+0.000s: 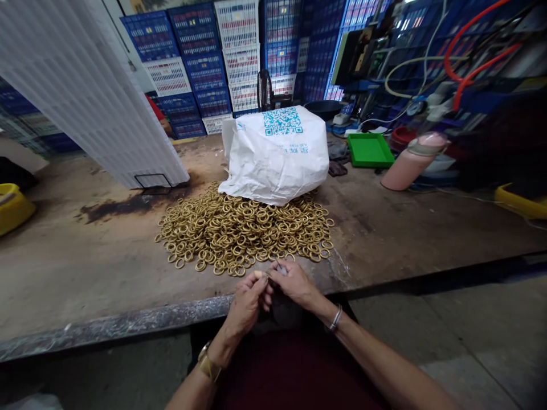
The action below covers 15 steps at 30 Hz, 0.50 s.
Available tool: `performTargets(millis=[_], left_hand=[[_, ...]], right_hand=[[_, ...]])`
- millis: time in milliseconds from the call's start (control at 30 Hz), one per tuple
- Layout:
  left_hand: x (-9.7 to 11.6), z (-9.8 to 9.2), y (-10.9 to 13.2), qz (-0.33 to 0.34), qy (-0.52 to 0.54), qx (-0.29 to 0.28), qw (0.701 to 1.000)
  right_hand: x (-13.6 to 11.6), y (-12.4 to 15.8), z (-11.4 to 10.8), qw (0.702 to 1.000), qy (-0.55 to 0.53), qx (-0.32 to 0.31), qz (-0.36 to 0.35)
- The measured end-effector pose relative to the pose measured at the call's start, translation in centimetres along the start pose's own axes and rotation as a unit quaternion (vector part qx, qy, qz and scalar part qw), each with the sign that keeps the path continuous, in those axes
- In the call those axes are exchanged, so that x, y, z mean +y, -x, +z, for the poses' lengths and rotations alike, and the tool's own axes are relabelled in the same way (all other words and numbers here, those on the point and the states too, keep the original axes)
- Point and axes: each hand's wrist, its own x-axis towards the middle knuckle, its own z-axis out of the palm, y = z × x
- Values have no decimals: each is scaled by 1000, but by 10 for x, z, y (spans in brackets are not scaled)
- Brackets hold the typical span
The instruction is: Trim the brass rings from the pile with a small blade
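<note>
A heap of brass-coloured rings (243, 228) is spread on the worktable, just beyond my hands. My left hand (248, 302) is closed in a pinch at the table's front edge, its fingertips meeting those of my right hand. What it pinches is too small and hidden to make out. My right hand (294, 283) is closed too, fingers curled around a small greyish thing (281, 269) whose kind I cannot tell. A white sack (277, 159) with blue print lies on the back of the heap, its mouth towards the rings.
The brown worktable (106, 273) has a worn front edge. At the left a white corrugated panel (98, 85) leans over a black wire stand (154, 183). To the right are a green tray (371, 150) and a pink bottle (412, 162). Blue crates (207, 71) are stacked behind.
</note>
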Motion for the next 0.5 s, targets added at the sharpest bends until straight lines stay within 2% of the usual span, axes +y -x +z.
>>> performTargets(millis=[100,233,267,367,433,500], left_hand=[[-1,-1,2,9,26,-1,1000],[-2,0,3,15,53,6,998],[-2,0,3,19,52,10,998],[-2,0,2,34,35,22,999],[-3,0,1,41,15,28,999],[-5,-1,0,41,-4,32,999]], right_hand=[[1,-2,-1,1000,1,12,7],[6,-1,-6,987,132,78,-53],[7,1,-7,979,175,73,-79],[11,8,-8,953,265,2,-145],[12,12,-6,940,301,-28,-160],[12,14,-3,930,330,-29,-160]])
